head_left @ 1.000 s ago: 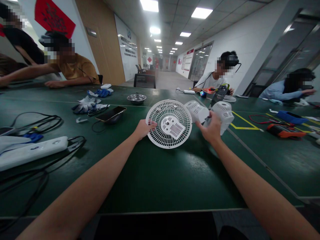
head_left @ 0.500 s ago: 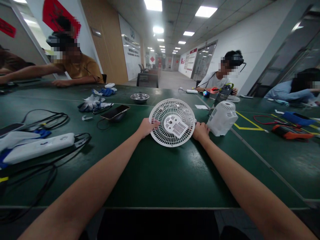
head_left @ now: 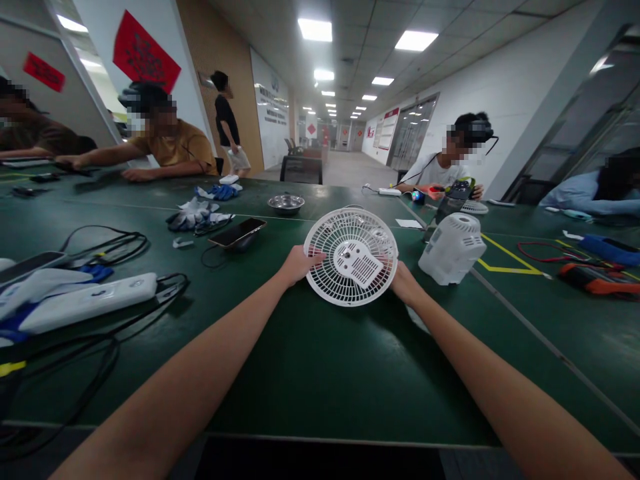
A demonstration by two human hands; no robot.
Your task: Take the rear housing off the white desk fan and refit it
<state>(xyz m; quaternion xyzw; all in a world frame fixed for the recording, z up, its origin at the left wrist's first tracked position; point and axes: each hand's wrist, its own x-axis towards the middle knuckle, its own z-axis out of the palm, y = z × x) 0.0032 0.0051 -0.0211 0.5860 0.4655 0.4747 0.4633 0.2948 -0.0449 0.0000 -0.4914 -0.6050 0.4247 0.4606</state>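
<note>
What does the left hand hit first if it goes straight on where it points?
The white fan grille: the left hand has its thumb over the near side of the rim. Beyond that, probably the right hand at the opposite side, though depth there is unclear.

No text, brand or number can be read with certainty. Dark characters on the large red sign (head_left: 145, 55), fixed at a slant on the wall at left, are too coarse to make out, as are the marks on the smaller red sign (head_left: 44, 72) farther left. The white wall panel (head_left: 271, 107) carries rows of dark lettering below a round emblem (head_left: 275, 83) (all of it blurred). On the right-hand wall, the notice board (head_left: 385, 130) has a red heading, its print likewise too small to tell
</note>
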